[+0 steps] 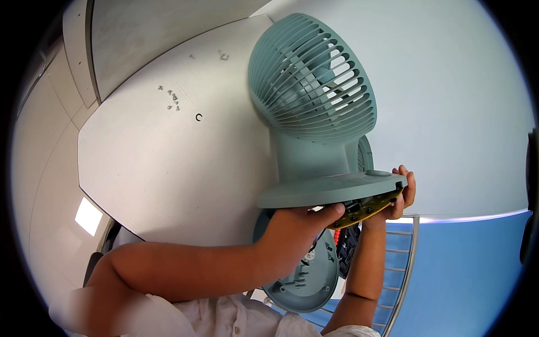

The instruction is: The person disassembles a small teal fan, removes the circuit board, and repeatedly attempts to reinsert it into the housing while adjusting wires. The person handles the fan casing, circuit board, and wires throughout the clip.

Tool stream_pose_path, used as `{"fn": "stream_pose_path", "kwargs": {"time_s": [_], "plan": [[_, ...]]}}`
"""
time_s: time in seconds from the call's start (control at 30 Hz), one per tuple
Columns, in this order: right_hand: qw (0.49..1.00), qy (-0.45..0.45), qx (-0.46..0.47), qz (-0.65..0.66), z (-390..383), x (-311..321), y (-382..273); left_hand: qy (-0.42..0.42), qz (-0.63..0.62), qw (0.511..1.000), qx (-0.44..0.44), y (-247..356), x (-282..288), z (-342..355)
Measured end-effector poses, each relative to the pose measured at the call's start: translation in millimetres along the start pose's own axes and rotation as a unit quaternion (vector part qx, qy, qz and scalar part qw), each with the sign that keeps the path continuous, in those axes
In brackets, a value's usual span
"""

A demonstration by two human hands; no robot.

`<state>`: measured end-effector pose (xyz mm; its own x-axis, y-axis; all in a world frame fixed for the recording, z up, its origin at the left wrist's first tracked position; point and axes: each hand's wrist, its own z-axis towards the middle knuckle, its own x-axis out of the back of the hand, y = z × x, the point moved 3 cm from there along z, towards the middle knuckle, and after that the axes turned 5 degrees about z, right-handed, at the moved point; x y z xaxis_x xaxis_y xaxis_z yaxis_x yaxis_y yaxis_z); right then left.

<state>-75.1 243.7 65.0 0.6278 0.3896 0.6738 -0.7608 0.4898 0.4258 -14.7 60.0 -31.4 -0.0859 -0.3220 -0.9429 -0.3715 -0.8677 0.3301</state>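
A grey-green desk fan (311,118) is held up above the table in both my hands, its caged head at the top and its round base (314,192) at the bottom. My left hand (303,224) reaches under the base, its thumb against the edge of a yellowish circuit board (373,210) that shows at the underside. My right hand (403,197) is closed around the right rim of the base and the board's end. Beneath them is a detached grey-green round cover (306,283), inner side showing, with black parts (348,247) and red wire beside it, partly hidden by my arms.
On the white table (185,174) several small screws (173,98) lie left of the fan, with a black C-shaped ring (199,117) nearby. More small pieces (223,55) lie farther back. A metal-barred rack (398,264) stands at the lower right, beside a blue surface (460,269).
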Motion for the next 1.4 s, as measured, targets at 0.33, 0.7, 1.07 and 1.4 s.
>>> {"fn": "stream_pose_path", "kwargs": {"time_s": [0.33,0.7,1.07,1.4], "plan": [[1.000,-0.014,-0.005,0.012,2.2,1.1,-3.3,0.026,-0.069,0.997,0.020,0.6,-6.3,1.1],[1.000,-0.011,-0.012,0.025,-0.5,0.9,-1.5,0.026,-0.016,0.999,0.017,-5.0,-8.0,4.3],[1.000,-0.016,-0.002,0.013,3.6,0.8,-3.9,-0.098,0.110,0.983,-0.111,-8.2,-1.7,-21.4],[0.995,-0.025,-0.034,0.085,26.1,14.5,-11.2,0.063,0.318,0.887,-0.330,-10.7,-16.5,-21.7]]}}
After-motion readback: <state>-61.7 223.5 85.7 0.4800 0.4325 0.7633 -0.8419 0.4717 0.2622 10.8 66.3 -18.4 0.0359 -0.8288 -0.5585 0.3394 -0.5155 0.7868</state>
